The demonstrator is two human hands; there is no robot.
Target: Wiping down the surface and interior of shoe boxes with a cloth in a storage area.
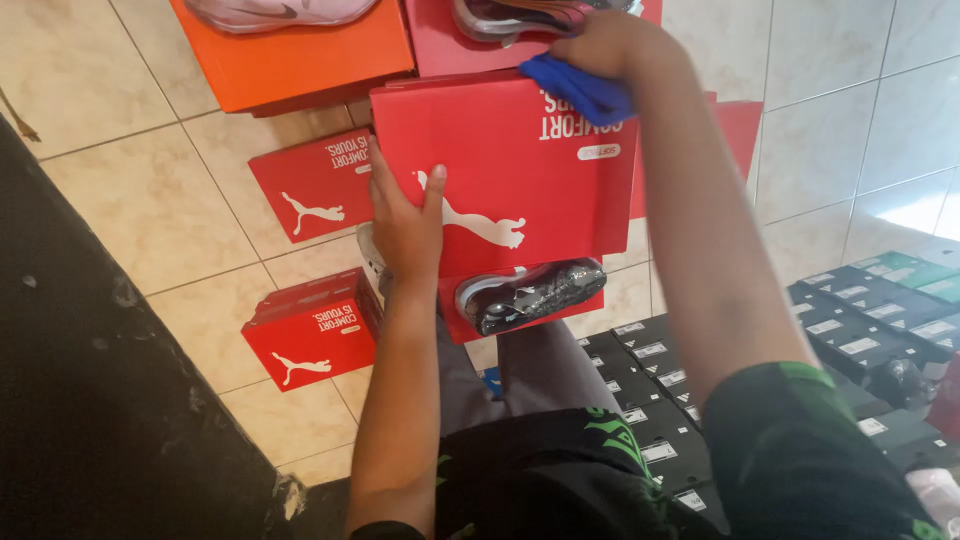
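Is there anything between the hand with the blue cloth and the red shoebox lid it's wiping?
Only the blue cloth itself: the right hand presses it onto the red shoebox lid at its far edge. The left hand lies flat on the lid's near left side, apart from the cloth.

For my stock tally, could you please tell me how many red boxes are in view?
5: one under both hands, two on the floor at left, one holding a dark shoe, one at top. Others may be hidden.
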